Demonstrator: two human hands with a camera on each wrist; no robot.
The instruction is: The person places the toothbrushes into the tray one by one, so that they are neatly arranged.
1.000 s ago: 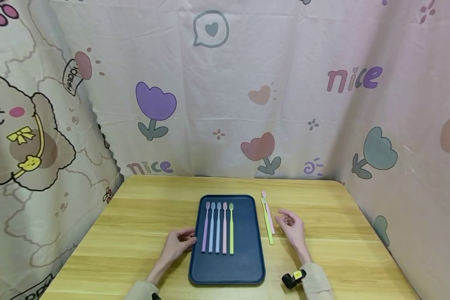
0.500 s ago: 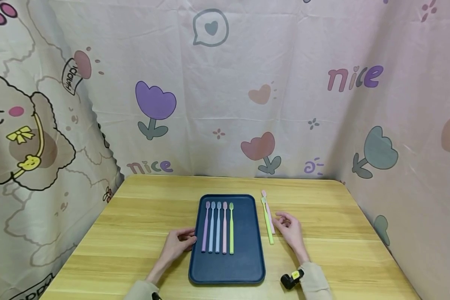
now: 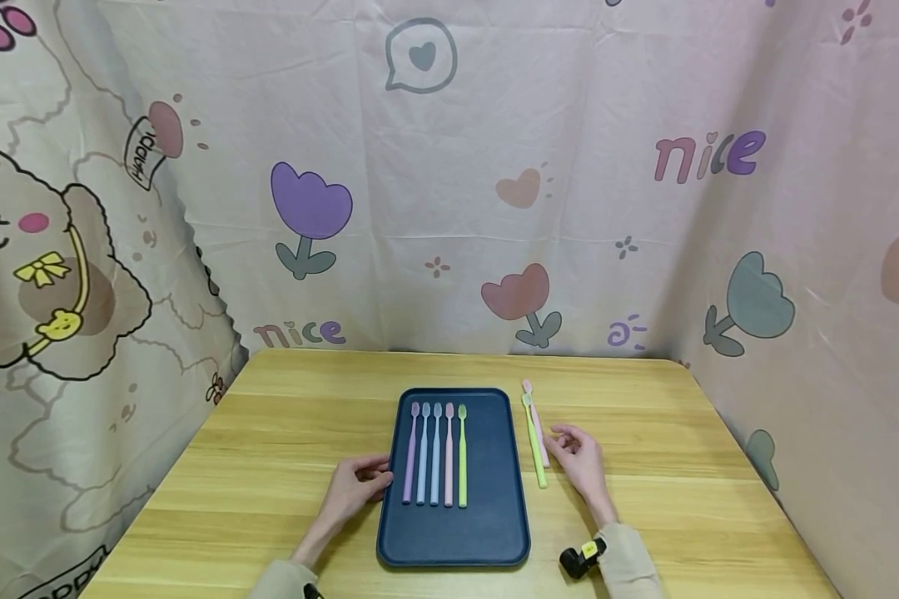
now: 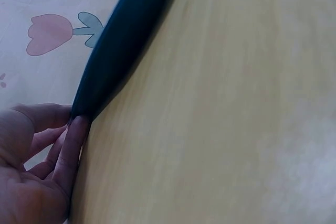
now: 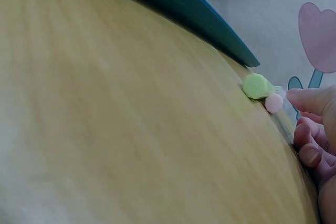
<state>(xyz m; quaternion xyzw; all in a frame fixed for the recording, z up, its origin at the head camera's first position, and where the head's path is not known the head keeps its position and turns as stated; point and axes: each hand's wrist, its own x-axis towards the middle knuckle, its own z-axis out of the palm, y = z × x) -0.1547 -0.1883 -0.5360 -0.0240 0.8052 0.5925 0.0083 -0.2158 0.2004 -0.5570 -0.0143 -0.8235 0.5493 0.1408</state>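
In the head view my left hand (image 3: 354,491) is at the left edge of a dark blue tray (image 3: 487,532); in the left wrist view its thumb and a finger pinch the tray's rim (image 4: 118,51). A purple toothbrush (image 3: 410,457), two blue ones, a pink one (image 3: 449,457) and a green one (image 3: 462,457) lie side by side in the tray. Right of the tray, a green toothbrush (image 3: 535,449) and a pink toothbrush (image 3: 537,424) lie close together on the table. My right hand (image 3: 580,462) is just right of this pair, fingers loosely bent, holding nothing.
The wooden table (image 3: 285,416) carries the tray near its middle. A printed curtain (image 3: 419,166) hangs behind the table and along both sides. A small black camera (image 3: 580,561) sits on my right wrist.
My right hand has moved slightly left and down, closer to the pink toothbrush on the table, then stayed there. The left hand, the tray and the toothbrushes have stayed in place.
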